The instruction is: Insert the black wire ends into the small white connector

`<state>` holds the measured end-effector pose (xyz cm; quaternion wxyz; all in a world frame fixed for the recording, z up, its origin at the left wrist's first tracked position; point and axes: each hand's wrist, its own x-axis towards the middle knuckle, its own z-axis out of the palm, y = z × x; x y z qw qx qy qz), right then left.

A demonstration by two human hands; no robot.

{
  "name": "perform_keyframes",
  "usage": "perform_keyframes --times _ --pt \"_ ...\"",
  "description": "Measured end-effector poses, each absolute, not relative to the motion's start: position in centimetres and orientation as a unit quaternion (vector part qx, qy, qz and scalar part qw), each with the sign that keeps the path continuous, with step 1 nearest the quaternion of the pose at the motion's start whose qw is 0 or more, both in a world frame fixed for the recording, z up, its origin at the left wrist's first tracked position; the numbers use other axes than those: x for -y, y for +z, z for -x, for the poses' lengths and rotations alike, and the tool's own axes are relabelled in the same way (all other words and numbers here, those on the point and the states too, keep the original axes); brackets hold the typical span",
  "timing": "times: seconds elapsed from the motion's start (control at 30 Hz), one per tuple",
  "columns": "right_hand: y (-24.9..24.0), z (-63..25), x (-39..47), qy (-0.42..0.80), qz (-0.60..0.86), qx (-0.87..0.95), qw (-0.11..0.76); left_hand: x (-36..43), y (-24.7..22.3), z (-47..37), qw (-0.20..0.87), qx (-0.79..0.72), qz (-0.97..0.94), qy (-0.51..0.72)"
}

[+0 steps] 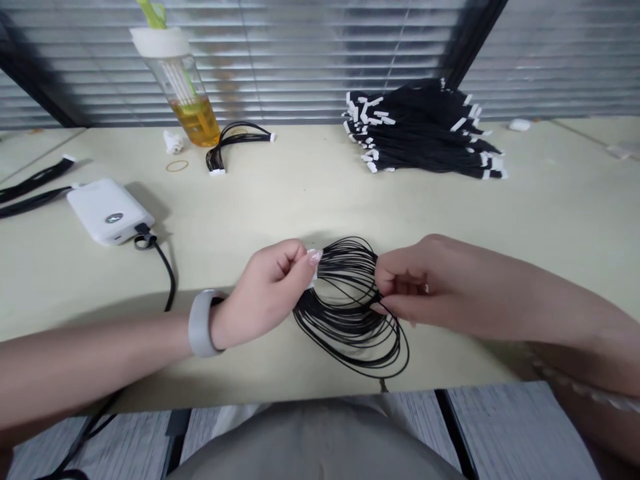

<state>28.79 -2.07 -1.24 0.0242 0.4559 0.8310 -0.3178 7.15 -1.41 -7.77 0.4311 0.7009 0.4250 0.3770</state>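
Note:
A looped bundle of thin black wires (345,313) lies over the tabletop in front of me. My left hand (270,290) pinches a white connector (313,270) at the bundle's left end, thumb on top. At the right side, my right hand (415,287) has its fingers curled in and its thumb and fingertips closed on some of the wires. Exactly how many strands it grips is hidden behind the fingers. Several strands bow out below, toward the table's front edge.
A pile of black cable harnesses (425,133) with white plugs lies at the back right. A bottle (195,107), a small harness (240,138) and a rubber band (177,166) are back left. A power bank (110,212) with a black cable (167,267) sits left.

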Motion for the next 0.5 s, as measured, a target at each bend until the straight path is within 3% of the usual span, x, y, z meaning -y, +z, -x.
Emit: perform_keyframes --times 0.3,0.5 --pt "-1.41 -28.74 1.41 -0.466 -0.401 -0.788 0.041 1.19 -7.85 -7.04 0.433 -0.427 -0.689 0.395" --pt "-1.19 -28.38 1.46 -0.506 -0.41 -0.759 -0.01 1.32 -7.75 -7.05 0.434 -0.427 -0.689 0.394"
